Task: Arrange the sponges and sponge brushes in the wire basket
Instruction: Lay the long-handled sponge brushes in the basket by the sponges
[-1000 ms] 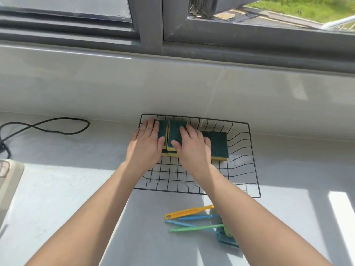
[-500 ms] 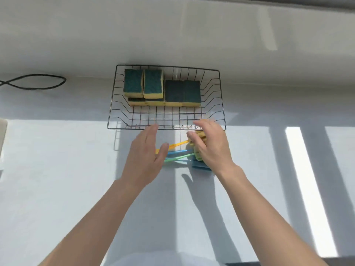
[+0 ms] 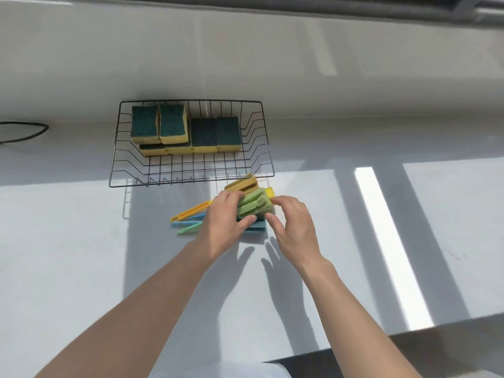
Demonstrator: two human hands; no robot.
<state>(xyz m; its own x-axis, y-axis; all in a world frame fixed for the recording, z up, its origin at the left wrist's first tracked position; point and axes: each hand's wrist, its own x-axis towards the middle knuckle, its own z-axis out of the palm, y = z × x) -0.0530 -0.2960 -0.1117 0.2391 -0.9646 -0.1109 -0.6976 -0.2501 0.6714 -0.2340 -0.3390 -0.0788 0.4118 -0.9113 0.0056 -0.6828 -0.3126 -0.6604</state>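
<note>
A black wire basket stands against the back wall with several green-and-yellow sponges packed along its far side. In front of it lie the sponge brushes: a green sponge head, a yellow-brown one behind it and a blue one underneath, their yellow, blue and green handles pointing left. My left hand rests over the handles with thumb and fingers around the green head. My right hand hovers at the heads' right side, fingers spread, fingertips touching the green head.
A black cable loops on the counter at far left. The white wall and grey window frame rise behind the basket. The counter's front edge runs at lower right. Bright sun stripes cross the counter on the right.
Both hands left the sponges in the basket and came down to the sponge brushes. The left hand has now closed around the green head; the right shifted to its right side.
</note>
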